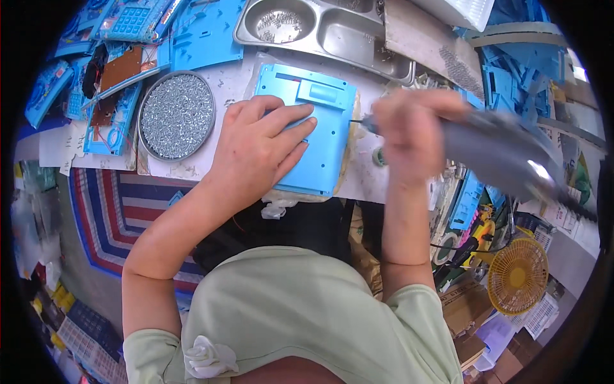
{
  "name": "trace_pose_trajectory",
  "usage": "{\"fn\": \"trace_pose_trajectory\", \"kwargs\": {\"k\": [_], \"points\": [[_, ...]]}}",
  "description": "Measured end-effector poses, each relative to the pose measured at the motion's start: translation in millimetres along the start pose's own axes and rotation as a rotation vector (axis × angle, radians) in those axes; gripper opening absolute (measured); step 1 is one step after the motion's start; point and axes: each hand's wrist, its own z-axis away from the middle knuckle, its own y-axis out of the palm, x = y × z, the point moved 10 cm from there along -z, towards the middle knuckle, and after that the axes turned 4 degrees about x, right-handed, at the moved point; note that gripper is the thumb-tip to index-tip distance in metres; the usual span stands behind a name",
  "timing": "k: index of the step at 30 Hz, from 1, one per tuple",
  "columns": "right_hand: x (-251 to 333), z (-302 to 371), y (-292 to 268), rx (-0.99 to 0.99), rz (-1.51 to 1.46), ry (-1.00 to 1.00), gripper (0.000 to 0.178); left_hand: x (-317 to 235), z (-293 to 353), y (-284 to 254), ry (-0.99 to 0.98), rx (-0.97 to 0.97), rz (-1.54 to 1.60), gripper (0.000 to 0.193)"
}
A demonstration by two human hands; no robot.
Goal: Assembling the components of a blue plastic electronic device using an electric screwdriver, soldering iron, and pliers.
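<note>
A light-blue plastic housing lies on the work surface in front of me, with small round holes and a raised block near its far edge. My left hand rests on its left half, fingers spread and pressing down. Off the housing's right side, my right hand grips a dark electric screwdriver, blurred by motion. The tool lies nearly level, and its thin bit points left at the housing's right edge. Whether the bit touches the housing I cannot tell.
Left of the housing stands a round dish full of small screws. A steel compartment tray with more screws lies beyond it. Blue parts and circuit assemblies are heaped at the far left. A yellow fan stands at the lower right.
</note>
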Motion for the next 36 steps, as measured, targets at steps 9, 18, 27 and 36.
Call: {"fn": "trace_pose_trajectory", "kwargs": {"k": [9,18,27,36], "points": [[14,46,23,0.033,-0.065,0.235,0.025,1,2,4,0.002,0.003,-0.018,0.036],[48,-1,45,0.098,-0.263,0.097,0.027,34,-51,7,0.084,0.049,-0.109,0.035],[92,-18,11,0.178,-0.173,0.011,0.024,131,342,-105,-0.836,-0.787,0.328,0.036],[16,-39,48,0.222,-0.419,0.188,0.028,144,870,111,-2.35,-0.498,0.132,0.054]]}}
